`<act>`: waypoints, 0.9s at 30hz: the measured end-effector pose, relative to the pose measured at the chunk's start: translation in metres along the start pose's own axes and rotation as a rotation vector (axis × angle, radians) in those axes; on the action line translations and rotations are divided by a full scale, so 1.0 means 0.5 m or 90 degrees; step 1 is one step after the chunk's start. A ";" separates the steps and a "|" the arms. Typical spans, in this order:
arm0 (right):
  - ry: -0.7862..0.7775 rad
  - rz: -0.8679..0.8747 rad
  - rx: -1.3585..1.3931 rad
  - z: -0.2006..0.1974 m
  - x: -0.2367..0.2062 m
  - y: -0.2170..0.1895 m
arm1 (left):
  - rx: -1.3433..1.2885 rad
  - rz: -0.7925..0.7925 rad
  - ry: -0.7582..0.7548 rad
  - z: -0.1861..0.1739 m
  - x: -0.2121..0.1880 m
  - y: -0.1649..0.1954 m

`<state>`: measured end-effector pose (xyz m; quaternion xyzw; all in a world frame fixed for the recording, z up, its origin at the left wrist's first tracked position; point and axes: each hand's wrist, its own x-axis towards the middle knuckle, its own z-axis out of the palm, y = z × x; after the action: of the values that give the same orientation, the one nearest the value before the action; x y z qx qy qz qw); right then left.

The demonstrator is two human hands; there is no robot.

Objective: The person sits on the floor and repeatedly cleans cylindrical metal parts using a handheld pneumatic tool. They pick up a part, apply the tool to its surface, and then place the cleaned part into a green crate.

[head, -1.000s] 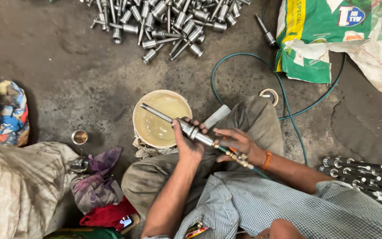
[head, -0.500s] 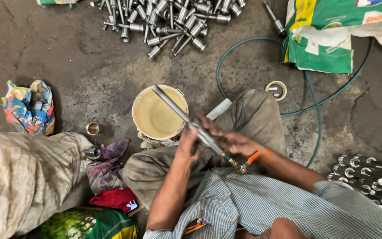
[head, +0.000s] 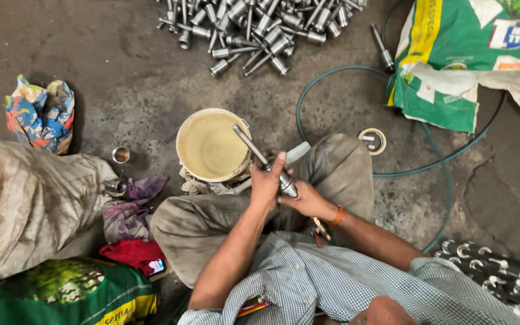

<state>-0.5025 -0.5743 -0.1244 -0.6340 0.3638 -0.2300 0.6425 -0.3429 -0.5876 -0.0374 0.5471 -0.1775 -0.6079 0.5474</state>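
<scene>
Hands meet on a long silver metal shaft (head: 264, 161): the left hand (head: 267, 180) is clamped around its thicker lower end, the right hand (head: 308, 201) closed on it just beneath. Its thin rod slants up and away from the left fingers, over a round cream-coloured plastic bucket (head: 212, 146) just beyond them.

Rod (head: 259, 157) mid hidden by hands; sacks (head: 464, 54) cut off at frame edge.
</scene>
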 end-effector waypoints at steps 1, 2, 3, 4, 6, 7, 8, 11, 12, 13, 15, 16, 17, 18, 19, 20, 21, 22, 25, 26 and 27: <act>0.063 -0.049 -0.066 -0.007 0.000 0.003 | 0.015 0.037 -0.024 0.004 -0.012 0.001; 0.128 -0.103 -0.133 -0.015 0.005 0.000 | 0.032 0.079 -0.051 0.003 -0.028 0.007; 0.147 -0.049 -0.114 -0.027 0.010 -0.007 | 0.050 0.119 -0.078 0.001 -0.038 0.018; 0.161 0.016 -0.092 -0.038 0.003 -0.017 | 0.084 0.114 -0.108 -0.015 -0.054 0.030; 0.159 0.051 -0.046 -0.055 -0.018 -0.040 | 0.147 0.106 -0.165 -0.047 -0.062 0.057; 0.144 0.009 -0.023 -0.064 -0.027 -0.052 | 0.144 0.156 -0.182 -0.058 -0.057 0.066; 0.129 -0.026 0.000 -0.066 -0.039 -0.061 | 0.139 0.199 -0.196 -0.061 -0.046 0.069; -0.064 0.157 0.091 -0.049 -0.070 -0.076 | 0.047 0.248 -0.333 -0.031 -0.005 0.052; -0.042 0.068 0.061 -0.041 -0.068 -0.076 | 0.002 0.248 -0.395 -0.010 0.003 0.041; -0.021 -0.019 0.033 -0.034 -0.065 -0.074 | -0.047 0.196 -0.369 0.008 0.003 0.031; 0.035 -0.064 0.047 -0.029 -0.059 -0.066 | -0.151 0.081 -0.304 0.028 -0.011 0.021; 0.073 -0.029 0.086 -0.036 -0.055 -0.062 | -0.083 0.098 -0.305 0.027 -0.022 0.026; 0.111 -0.002 0.122 -0.047 -0.047 -0.059 | -0.013 0.122 -0.309 0.018 -0.033 0.037; 0.134 0.001 0.068 -0.062 -0.043 -0.058 | 0.059 0.144 -0.312 0.004 -0.040 0.055; 0.155 0.013 0.019 -0.077 -0.052 -0.058 | 0.064 0.091 -0.276 -0.019 -0.044 0.078; 0.176 0.025 -0.030 -0.086 -0.060 -0.060 | 0.068 0.039 -0.240 -0.045 -0.043 0.107; 0.146 0.089 0.014 -0.093 -0.065 -0.064 | 0.071 -0.006 -0.205 -0.058 -0.033 0.131; 0.115 0.151 0.058 -0.097 -0.079 -0.071 | 0.103 0.056 -0.213 -0.064 -0.023 0.150; 0.037 0.146 0.125 -0.086 -0.090 -0.092 | 0.187 0.222 -0.267 -0.053 0.014 0.194; 0.014 0.116 0.139 -0.079 -0.093 -0.099 | 0.209 0.252 -0.306 -0.037 0.021 0.198; -0.003 0.057 0.133 -0.075 -0.093 -0.105 | 0.233 0.278 -0.346 -0.022 0.027 0.202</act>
<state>-0.5516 -0.5682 -0.0623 -0.5472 0.3643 -0.2359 0.7157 -0.2832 -0.6293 0.0346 0.4039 -0.5340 -0.5581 0.4901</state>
